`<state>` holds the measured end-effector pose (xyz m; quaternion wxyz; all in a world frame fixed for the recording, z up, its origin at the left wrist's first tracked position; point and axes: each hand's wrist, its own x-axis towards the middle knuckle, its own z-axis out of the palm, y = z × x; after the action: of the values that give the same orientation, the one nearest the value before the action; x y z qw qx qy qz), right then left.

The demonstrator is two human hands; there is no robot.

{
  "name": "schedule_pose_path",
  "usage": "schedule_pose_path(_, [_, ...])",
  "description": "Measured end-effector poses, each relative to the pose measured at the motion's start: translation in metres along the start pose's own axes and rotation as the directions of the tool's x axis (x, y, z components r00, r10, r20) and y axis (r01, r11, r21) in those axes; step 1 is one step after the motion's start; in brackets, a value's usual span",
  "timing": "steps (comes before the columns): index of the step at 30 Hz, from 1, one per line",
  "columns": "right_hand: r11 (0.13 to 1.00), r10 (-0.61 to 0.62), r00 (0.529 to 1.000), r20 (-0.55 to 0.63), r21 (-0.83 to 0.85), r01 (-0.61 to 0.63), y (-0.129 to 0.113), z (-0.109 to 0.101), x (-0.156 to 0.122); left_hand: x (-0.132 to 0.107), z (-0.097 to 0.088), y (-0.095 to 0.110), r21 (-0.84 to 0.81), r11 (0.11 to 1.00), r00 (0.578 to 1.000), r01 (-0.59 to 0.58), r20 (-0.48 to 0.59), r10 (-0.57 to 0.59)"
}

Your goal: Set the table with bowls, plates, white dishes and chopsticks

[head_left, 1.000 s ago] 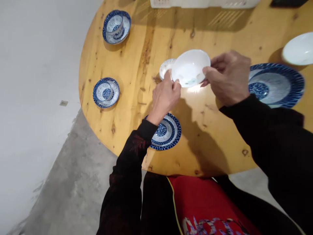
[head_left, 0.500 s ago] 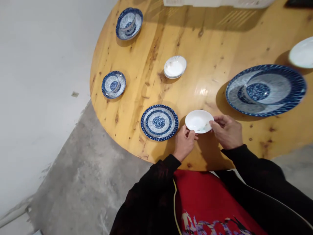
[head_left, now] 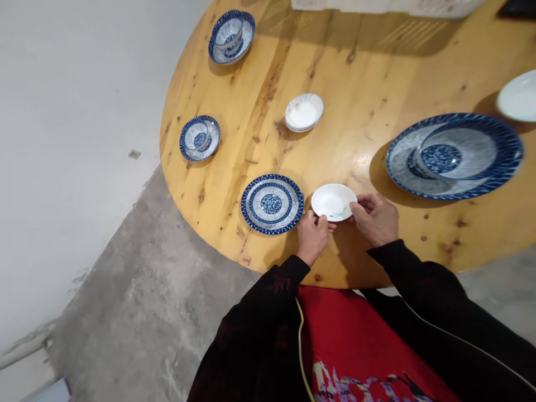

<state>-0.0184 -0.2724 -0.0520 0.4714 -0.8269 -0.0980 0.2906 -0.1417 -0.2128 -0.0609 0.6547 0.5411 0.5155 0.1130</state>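
Observation:
Between my two hands is a small white dish (head_left: 334,201) with a faint mark near its lower rim. My left hand (head_left: 312,234) pinches its lower left edge, thumb on the rim. On the right side, my right hand (head_left: 377,219) grips the rim between thumb and fingers. Just left of the dish lies a blue-patterned plate (head_left: 272,204), close to my left hand. Beyond it sit white dishes (head_left: 304,111), stacked one on another. To the right of my right hand a large blue-and-white plate (head_left: 513,148) carries a bowl (head_left: 477,145).
At the left of the wooden table (head_left: 234,128), a small bowl rests on a blue-rimmed dish (head_left: 215,139). Another bowl stands on a dish (head_left: 218,53) farther back. A white crate (head_left: 377,5) is at the back edge, and a white dish (head_left: 519,97) at far right.
Both hands and the white dish have moved slightly left, nearer to the blue-patterned plate. The whole view has also shifted a little.

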Motion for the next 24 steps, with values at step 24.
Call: schedule_pose_path(24, [0.978, -0.037, 0.962, 0.271, 0.209, -0.021, 0.052, -0.039, -0.098, -0.158, -0.106, -0.065, -0.043, 0.995, 0.924, 0.088, -0.371, -0.098])
